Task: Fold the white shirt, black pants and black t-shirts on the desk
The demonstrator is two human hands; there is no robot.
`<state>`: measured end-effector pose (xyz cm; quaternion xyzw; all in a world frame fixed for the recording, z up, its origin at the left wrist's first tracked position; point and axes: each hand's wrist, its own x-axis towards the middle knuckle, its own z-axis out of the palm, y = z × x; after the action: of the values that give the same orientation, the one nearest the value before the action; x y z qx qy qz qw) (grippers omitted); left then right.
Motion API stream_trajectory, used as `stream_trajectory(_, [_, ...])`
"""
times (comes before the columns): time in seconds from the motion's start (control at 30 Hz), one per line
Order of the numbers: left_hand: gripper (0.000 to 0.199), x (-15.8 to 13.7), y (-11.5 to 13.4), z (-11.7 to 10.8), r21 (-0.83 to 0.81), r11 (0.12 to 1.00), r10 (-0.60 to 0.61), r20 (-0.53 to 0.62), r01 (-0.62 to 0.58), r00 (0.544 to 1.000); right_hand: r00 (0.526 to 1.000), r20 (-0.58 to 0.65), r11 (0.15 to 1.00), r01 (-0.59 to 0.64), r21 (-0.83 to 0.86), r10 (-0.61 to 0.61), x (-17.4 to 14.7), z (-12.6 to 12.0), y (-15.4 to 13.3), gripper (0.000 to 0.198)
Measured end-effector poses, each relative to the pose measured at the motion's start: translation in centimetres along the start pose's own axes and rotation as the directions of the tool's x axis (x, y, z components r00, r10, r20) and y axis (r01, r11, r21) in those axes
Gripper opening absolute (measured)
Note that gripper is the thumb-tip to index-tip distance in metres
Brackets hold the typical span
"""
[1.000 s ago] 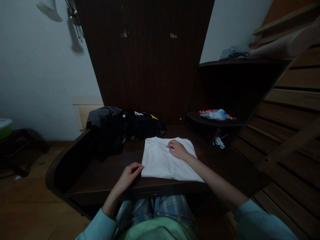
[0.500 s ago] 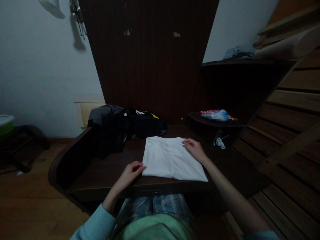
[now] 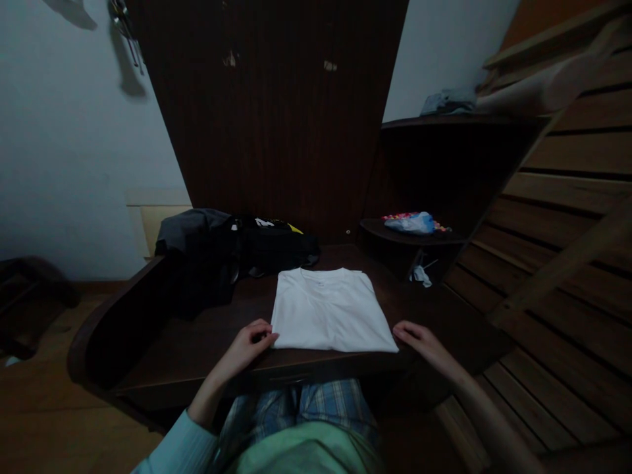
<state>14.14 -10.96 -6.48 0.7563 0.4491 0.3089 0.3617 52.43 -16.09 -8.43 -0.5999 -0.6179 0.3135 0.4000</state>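
A white T-shirt (image 3: 330,315), folded into a flat, roughly four-sided shape, lies on the dark wooden bench top (image 3: 212,352). Its neckline faces away from me and its lower edge runs close to the front of the bench. At the lower left side of the shirt, my left hand (image 3: 253,342) has its thumb and fingers brought together on the fabric edge. My right hand (image 3: 417,337) is at the lower right corner, its fingertips drawn together against the edge there. The fabric between the fingertips is too small to see clearly.
Dark clothing and a bag (image 3: 197,263) are heaped at the back left. To the right, a corner shelf (image 3: 434,240) bears a plastic-wrapped packet (image 3: 412,222). Wooden slats (image 3: 557,230) rise on the far right, and a curved armrest (image 3: 93,336) bounds the left.
My right hand has moved from the shirt's upper right, near the neckline, down to its lower right corner. My left hand stays at the left edge. The view has shifted slightly right.
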Motion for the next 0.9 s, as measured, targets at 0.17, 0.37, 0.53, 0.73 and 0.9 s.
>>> stream_trajectory(0.17, [0.03,-0.2,0.1,0.1,-0.01,1.0,-0.007,0.008,0.007,1.0,0.999,-0.026,1.0,-0.019,-0.022,0.019,0.0,0.5,-0.2,0.031])
stream_trajectory(0.37, [0.028,-0.2,0.0,0.2,-0.013,1.0,-0.001,0.001,0.001,1.0,0.998,-0.058,0.999,-0.027,-0.045,0.024,-0.2,0.8,-0.4,0.029])
stream_trajectory(0.53, [0.027,-0.2,-0.1,0.1,-0.015,1.0,0.0,0.018,0.001,1.0,0.998,-0.024,0.997,-0.064,-0.031,0.063,-0.4,0.7,-0.9,0.028])
stream_trajectory(0.73, [0.026,-0.1,-0.1,0.0,-0.112,0.993,-0.037,0.01,0.038,0.999,0.992,0.007,0.991,-0.125,0.046,0.124,-0.3,0.6,-1.4,0.033])
stream_trajectory(0.9, [0.03,-0.1,0.0,0.0,-0.218,0.963,-0.157,0.016,0.156,0.988,0.995,0.036,0.98,-0.098,0.174,0.094,-0.3,0.4,-0.9,0.035])
